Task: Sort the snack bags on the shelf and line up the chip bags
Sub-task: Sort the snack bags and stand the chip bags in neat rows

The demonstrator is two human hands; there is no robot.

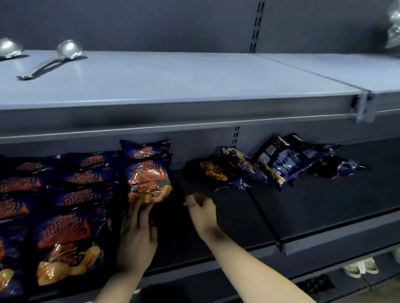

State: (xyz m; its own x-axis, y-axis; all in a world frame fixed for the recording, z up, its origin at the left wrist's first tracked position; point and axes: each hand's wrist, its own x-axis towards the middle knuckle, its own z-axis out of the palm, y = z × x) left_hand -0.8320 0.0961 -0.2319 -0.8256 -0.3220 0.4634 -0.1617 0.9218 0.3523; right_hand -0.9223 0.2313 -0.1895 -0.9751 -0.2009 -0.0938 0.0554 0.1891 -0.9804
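left hand (138,237): fingers spread wide, flat on the bottom of a dark blue and orange shiny chip bag (148,181) on the dark lower shelf (332,208) | right hand (200,213): loosely curled, holding nothing, just right of that bag | neat rows of same bags (67,213) at left | messy loose dark bags (274,163) lie farther right

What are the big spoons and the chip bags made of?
The two ladles on the upper shelf look like polished metal, probably steel: silvery bowls with bright glints. The chip bags look like thin glossy plastic film: they crinkle, and light streaks across their printed fronts. The shelf itself seems to be painted metal, matte grey.
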